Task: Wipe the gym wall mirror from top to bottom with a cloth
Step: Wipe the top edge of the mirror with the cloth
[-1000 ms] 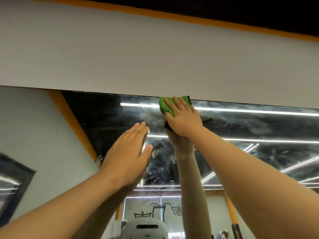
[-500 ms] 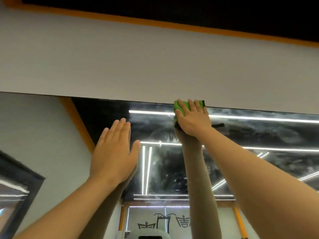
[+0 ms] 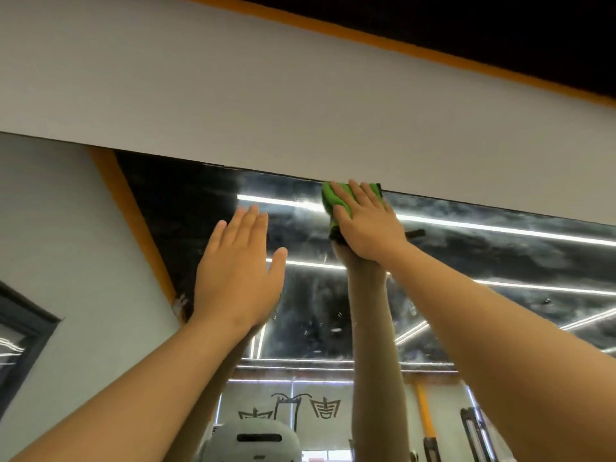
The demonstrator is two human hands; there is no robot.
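- Both arms bare, raised and stretched up and forward, elbows out of view.
- Left hand (image 3: 238,278): flat, back toward the camera, fingers (image 3: 248,225) straight and close together, thumb splayed to the right. It holds nothing.
- Cannot tell whether the left palm touches the mirror (image 3: 500,261) or sits just off it.
- Left wrist straight, forearm runs down to the lower left.
- Right hand (image 3: 365,225): higher than the left, at the mirror's top edge. Fingers straight, slightly spread, pressing flat on the green cloth (image 3: 333,198), thumb alongside on the left.
- Right forearm runs down to the lower right.
- Hands apart, not touching.
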